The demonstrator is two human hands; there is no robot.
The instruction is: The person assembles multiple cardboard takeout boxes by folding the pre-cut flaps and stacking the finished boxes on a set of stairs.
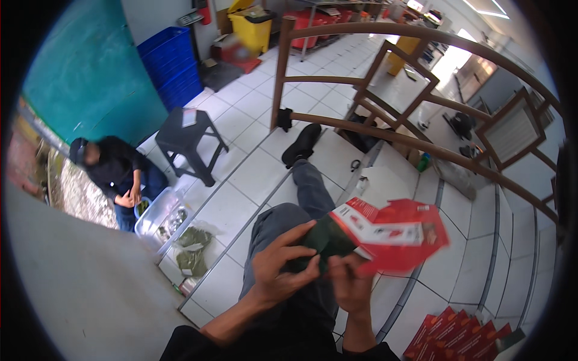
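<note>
Both hands are on a thin folding carton [391,231], printed red and white, with a dark green end. It is held up over my lap, and its red flaps spread out to the right. My left hand [284,268] pinches the dark green end, thumb below and fingers along the upper edge. Close beside it, my right hand [350,283] grips the carton's lower edge with thumb and fingers together. The right fingers are partly hidden and a little blurred. Several flat red cartons [454,337] lie overlapping on the tiles at the lower right.
At left a person [114,171] crouches by a clear plastic tub [144,228] and a bag of green stuff [194,249]. A dark stool [186,135] stands beyond. Scissors [355,165] lie near my shoe [303,144]. A brown railing [373,127] borders the tiled steps.
</note>
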